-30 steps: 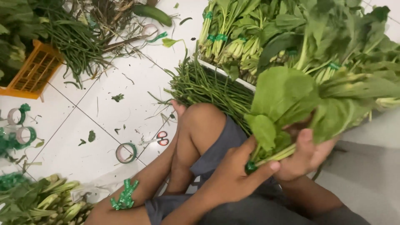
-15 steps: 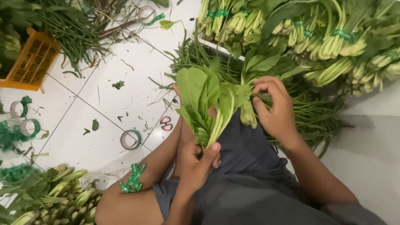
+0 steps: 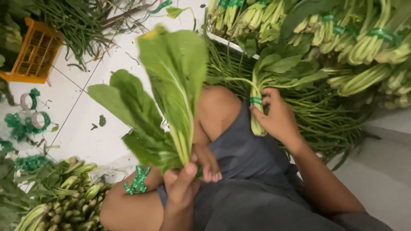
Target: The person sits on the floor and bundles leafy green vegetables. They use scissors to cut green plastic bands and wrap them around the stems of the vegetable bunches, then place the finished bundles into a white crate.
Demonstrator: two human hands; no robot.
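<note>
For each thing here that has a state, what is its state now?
Left hand: gripping loose leafy greens, untied, upright.
Right hand: holding greens bundle, tied with green tape.
Stacked bundles: tied, lying flat.
Orange crate: tilted on the floor.
Tape rolls: lying on tiles, partly unrolled.

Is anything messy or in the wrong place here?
Yes, a little. Torn leaf scraps and loose stems litter the white tiled floor, and tangled green tape lies by the tape rolls. The left hand holds loose leafy greens; the right hand grips a tied bundle.
</note>
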